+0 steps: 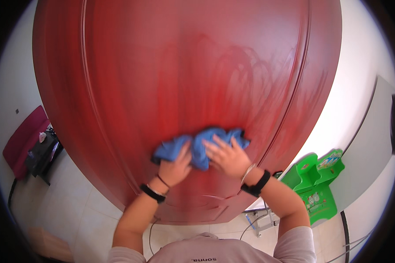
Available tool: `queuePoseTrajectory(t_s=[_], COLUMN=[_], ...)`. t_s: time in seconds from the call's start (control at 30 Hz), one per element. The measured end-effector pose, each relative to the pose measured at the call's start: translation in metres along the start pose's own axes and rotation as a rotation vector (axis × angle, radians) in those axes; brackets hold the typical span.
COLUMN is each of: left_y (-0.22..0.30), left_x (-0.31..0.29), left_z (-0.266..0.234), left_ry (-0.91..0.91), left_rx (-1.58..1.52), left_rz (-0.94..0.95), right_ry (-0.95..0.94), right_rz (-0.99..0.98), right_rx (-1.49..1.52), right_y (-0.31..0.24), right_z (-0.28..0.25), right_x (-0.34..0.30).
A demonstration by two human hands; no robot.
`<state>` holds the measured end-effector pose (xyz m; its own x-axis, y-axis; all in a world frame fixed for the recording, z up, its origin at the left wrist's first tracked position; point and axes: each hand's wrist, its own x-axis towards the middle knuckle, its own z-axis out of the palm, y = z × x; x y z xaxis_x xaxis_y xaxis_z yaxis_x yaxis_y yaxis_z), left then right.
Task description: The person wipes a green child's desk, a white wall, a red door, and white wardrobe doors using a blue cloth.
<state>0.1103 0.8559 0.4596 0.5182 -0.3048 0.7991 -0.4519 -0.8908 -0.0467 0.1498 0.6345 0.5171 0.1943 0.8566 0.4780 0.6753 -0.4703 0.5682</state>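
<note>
A crumpled blue cloth (202, 152) is pressed against the lower part of a large glossy red door panel (184, 79). My left hand (175, 168) holds the cloth's left portion, its fingers bent over the fabric. On the right portion lies my right hand (230, 158), fingers spread over the cloth and pinning it to the panel. Curved streaks and smears mark the red surface above, mostly toward the right. Both wrists carry dark bands, and the hands look slightly blurred.
Beyond the door's right edge stands a green plastic children's unit (314, 188) with shelves. A purple sofa (26, 140) and a low black table (44, 158) are at the left. Cables run near the tiled floor (90, 201).
</note>
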Motion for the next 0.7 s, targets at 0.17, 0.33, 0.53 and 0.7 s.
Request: queuePoseTrajectory(t_s=[0.17, 0.33, 0.53, 0.7], left_y=[0.004, -0.032, -0.099, -0.083], left_x=[-0.081, -0.07, -0.08, -0.121], left_z=[0.041, 0.007, -0.02, 0.055], left_ry=[-0.057, -0.012, 0.451, 0.809], left_rx=[-0.023, 0.067, 0.061, -0.331], left_rz=[0.07, -0.011, -0.478, -0.884], right_ry=[-0.201, -0.071, 0.172, 0.219], right_rz=[-0.148, -0.201, -0.293, -0.288], right_rx=[0.011, -0.029, 0.202, 0.303], right_y=[-0.046, -0.039, -0.067, -0.109], right_z=[0.05, 0.019, 0.007, 0.04], right_x=[-0.053, 0.025, 0.155, 0.172])
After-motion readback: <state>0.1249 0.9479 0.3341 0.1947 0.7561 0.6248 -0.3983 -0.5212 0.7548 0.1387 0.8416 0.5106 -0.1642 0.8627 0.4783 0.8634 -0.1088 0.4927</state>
